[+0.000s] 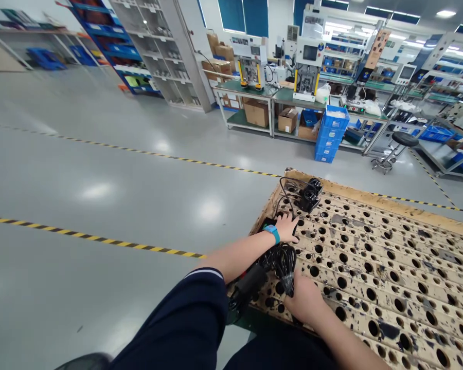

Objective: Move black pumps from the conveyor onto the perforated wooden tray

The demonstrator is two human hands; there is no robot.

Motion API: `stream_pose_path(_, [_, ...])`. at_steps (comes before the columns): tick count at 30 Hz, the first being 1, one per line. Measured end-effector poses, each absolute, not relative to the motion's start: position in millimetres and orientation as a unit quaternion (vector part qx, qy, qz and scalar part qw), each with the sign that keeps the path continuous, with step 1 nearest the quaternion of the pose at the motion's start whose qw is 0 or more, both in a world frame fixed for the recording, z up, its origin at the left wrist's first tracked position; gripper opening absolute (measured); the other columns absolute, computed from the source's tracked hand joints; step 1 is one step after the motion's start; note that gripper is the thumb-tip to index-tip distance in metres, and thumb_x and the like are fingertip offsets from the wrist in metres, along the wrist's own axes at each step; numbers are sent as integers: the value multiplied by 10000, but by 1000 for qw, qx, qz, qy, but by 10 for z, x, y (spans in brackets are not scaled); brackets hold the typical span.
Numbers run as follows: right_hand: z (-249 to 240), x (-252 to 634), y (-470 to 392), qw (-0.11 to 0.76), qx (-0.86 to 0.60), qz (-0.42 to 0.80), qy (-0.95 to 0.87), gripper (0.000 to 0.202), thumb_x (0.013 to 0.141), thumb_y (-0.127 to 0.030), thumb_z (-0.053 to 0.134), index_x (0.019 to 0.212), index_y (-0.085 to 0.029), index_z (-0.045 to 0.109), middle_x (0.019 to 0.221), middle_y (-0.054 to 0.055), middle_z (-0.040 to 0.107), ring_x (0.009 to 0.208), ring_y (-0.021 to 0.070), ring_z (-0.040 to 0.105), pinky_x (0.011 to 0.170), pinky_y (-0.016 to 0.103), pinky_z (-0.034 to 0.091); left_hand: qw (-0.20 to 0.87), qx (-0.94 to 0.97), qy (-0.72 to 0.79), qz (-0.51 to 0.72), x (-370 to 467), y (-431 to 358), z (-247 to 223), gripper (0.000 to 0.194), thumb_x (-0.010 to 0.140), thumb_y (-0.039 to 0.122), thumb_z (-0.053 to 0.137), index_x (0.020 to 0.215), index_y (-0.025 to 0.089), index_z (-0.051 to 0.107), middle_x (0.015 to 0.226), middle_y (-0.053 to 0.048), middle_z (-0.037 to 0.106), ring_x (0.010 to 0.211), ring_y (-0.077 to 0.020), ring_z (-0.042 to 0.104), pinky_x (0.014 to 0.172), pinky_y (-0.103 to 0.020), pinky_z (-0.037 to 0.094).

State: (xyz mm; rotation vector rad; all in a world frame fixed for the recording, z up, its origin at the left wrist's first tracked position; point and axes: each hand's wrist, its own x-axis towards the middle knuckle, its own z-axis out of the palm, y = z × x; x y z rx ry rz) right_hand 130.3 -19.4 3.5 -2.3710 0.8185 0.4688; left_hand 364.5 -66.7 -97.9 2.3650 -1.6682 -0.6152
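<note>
My left hand [287, 227], with a blue watch on its wrist, lies with fingers spread over a black item near the left edge of a perforated wooden board [362, 246]. My right hand [304, 298] is closed around the tied end of a coiled black cable bundle [285, 262]. Left of the bundle, a black cylindrical part [250, 279] rests at the board's near left corner. Beyond my left hand stands a black device [310, 195], with a thin cable looping from it toward that hand.
Stacked blue crates [331, 134] and a round black stool [404, 139] stand beyond the board. Green-topped workbenches [285, 95] with machines line the back. Yellow-black tape [100, 239] crosses the grey floor at left.
</note>
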Motion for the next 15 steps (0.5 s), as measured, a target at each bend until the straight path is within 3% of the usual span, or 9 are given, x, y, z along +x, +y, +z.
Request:
stream_pose_path(2, [145,1276,-243,272,-889,192,316,450,739,-226,621,1168,-117,541,1061,195,716,981,312,680,803,368,478,52,795,-572,-196,3655,-732,-1035,1118,602,420,868,1542,174,315,1511,-275,379,1416,-504,288,1144,-663,204])
stream_pose_path(6, [331,1176,-321,233,-885,192,354,378,807,-278,570,1146,-119,522,994,182,716,920,315,692,743,364,474,3,770,-598,-223,3706,-755,-1059,1087,583,357,869,1521,199,343,1422,-244,464,1289,-449,447,1048,-580,387])
stream_pose_path(8, [351,1136,-350,223,-882,167,379,379,848,-274,521,1179,-91,492,969,187,714,901,312,696,732,363,468,-17,751,-618,-232,3714,-692,-1044,1080,556,384,888,1498,236,380,1380,-212,497,1251,-424,478,1045,-570,395])
stream_pose_path(10, [299,1117,-381,233,-873,140,405,348,872,-256,483,1170,-78,481,971,197,712,907,313,696,740,363,465,-42,742,-633,-219,3730,-600,-1026,1112,530,456,906,1493,250,390,1349,-199,511,1260,-431,464,1094,-620,322])
stream_pose_path(12, [172,1120,-398,261,-856,118,430,304,873,-261,491,1127,-94,490,974,196,713,919,314,695,756,361,466,-54,743,-636,-201,3766,-504,-1018,1169,513,551,906,1509,255,371,1335,-202,508,1282,-453,436,1112,-670,256])
stream_pose_path(15, [-123,1148,-330,327,-820,96,460,251,860,-313,550,1034,-137,514,948,179,714,921,312,694,777,358,479,-29,754,-626,-198,3834,-393,-1045,1198,522,633,880,1534,289,339,1350,-196,494,1289,-451,441,1099,-657,286])
